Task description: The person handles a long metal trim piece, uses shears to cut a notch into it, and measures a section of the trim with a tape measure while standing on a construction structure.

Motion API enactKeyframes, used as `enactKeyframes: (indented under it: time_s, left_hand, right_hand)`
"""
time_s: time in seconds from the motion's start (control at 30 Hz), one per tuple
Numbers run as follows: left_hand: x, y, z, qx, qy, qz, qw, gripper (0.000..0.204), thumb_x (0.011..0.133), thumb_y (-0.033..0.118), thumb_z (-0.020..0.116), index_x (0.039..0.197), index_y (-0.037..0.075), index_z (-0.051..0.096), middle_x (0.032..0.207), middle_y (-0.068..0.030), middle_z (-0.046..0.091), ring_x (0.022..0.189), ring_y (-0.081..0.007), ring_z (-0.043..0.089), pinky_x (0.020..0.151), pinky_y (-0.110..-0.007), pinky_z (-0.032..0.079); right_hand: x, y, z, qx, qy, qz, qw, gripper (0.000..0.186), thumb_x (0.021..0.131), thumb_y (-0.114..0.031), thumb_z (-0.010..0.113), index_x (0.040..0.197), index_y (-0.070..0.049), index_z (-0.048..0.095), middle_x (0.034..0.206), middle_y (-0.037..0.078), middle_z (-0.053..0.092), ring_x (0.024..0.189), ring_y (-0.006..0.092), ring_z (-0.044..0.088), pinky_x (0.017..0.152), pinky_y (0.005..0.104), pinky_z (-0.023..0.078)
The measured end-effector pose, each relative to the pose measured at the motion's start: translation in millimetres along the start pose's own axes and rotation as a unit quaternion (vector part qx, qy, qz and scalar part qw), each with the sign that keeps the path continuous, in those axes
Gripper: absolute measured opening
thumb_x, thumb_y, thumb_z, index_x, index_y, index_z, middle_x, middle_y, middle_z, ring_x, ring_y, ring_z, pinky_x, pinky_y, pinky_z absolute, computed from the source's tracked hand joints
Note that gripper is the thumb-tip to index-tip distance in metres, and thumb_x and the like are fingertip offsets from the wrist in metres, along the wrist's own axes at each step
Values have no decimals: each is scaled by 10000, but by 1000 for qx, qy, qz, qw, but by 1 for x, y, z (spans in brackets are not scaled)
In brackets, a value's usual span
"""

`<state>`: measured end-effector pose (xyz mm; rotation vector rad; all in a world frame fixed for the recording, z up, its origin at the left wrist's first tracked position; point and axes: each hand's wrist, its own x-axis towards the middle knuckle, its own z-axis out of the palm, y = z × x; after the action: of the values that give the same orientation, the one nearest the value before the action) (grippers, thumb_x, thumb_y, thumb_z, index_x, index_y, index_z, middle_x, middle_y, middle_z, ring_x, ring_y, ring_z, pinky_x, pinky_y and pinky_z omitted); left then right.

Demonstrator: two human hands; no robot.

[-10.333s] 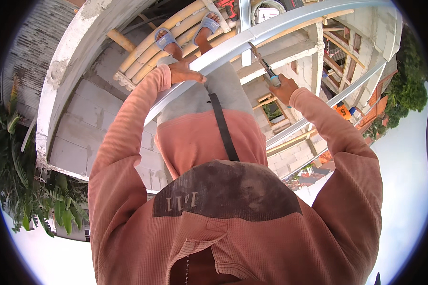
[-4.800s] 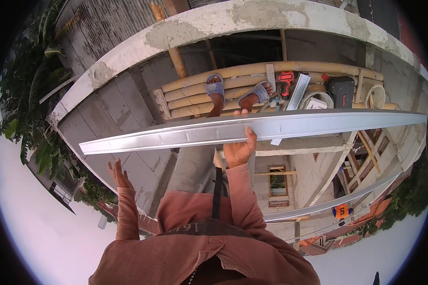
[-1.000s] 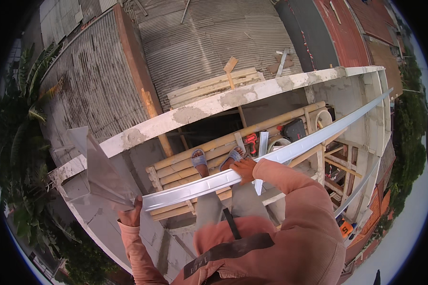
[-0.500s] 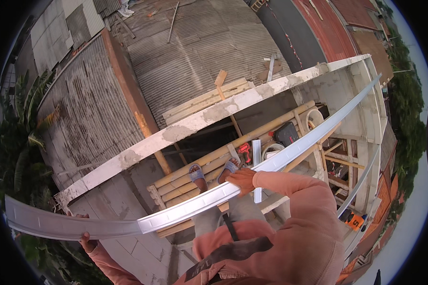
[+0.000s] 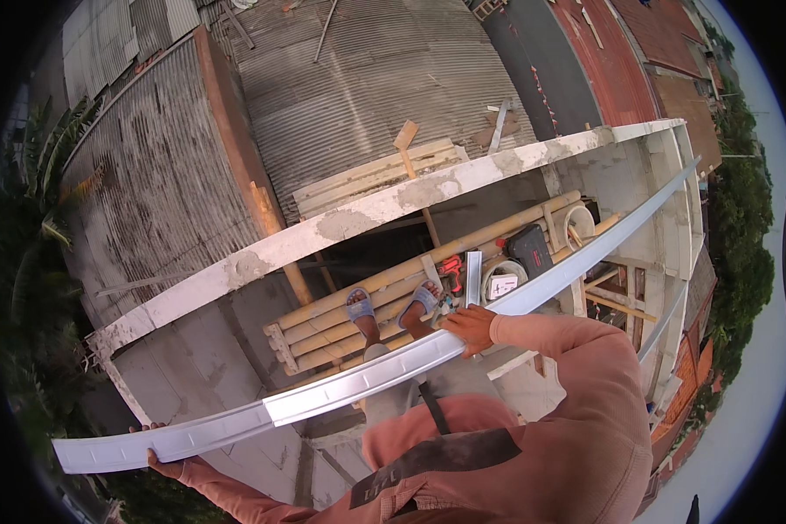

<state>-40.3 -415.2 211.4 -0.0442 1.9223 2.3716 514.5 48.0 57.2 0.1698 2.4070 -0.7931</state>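
Observation:
A long silvery metal profile [image 5: 367,377] crosses in front of my body, from the lower left to the upper right. A step in its surface left of the middle looks like one length overlapping another. Near its left end, my left hand [image 5: 162,456] is closed around it, thumb on the near edge and fingertips showing past the far edge. My right hand [image 5: 472,330] grips it right of the middle, knuckles up, fingers partly hidden. Both arms are in faded pink sleeves.
Sandalled feet [image 5: 361,304] stand on a bamboo platform [image 5: 323,334] beside an opening. A red power tool [image 5: 451,272], a short metal offcut [image 5: 473,278], a dark case [image 5: 527,248] and buckets [image 5: 578,224] crowd its right side. A concrete beam [image 5: 367,218] runs beyond; corrugated roofs [image 5: 384,87] lie below.
The profile's left end has swung downward and to the right with my left hand. My right hand, still gripping, sits slightly farther right. The view has shifted a little.

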Motion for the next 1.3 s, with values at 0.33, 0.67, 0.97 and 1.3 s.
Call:
enactKeyframes:
  time_s: [0.33, 0.67, 0.97, 1.3]
  left_hand:
    - [-264, -208, 262, 639, -608, 198, 428, 949, 588, 231, 851, 1416, 83, 411, 1306, -183, 506, 1242, -404, 466, 1054, -503, 379]
    - [-43, 18, 157, 166, -347, 27, 923, 967, 719, 225, 738, 1529, 10, 257, 1246, -143, 523, 1181, -271, 519, 1090, -415, 367]
    - [49, -48, -169, -145, 15, -52, 988, 829, 792, 356, 662, 1482, 5, 365, 1272, -151, 570, 1114, -270, 571, 1066, -417, 412]
    - [-62, 18, 126, 106, -190, 3, 976, 827, 802, 229, 658, 1508, -3, 295, 1269, -136, 513, 1151, -272, 512, 1037, -418, 400]
  right_hand:
    - [59, 48, 63, 58, 29, -40, 997, 1012, 616, -489, 866, 1439, -148, 386, 1334, 140, 535, 1249, 310, 539, 1034, 501, 415]
    - [20, 12, -11, 20, 0, -16, 1000, 973, 654, -505, 819, 1421, -95, 381, 1302, 125, 532, 1223, 315, 531, 1009, 478, 409]
    - [-37, -32, -75, 10, -5, -29, 1000, 851, 661, -424, 784, 1375, -95, 457, 1252, 129, 547, 1133, 314, 553, 949, 463, 437]
    - [21, 12, 22, 3, -31, 25, 999, 959, 656, -480, 808, 1431, -107, 383, 1329, 136, 506, 1202, 334, 530, 998, 492, 426]
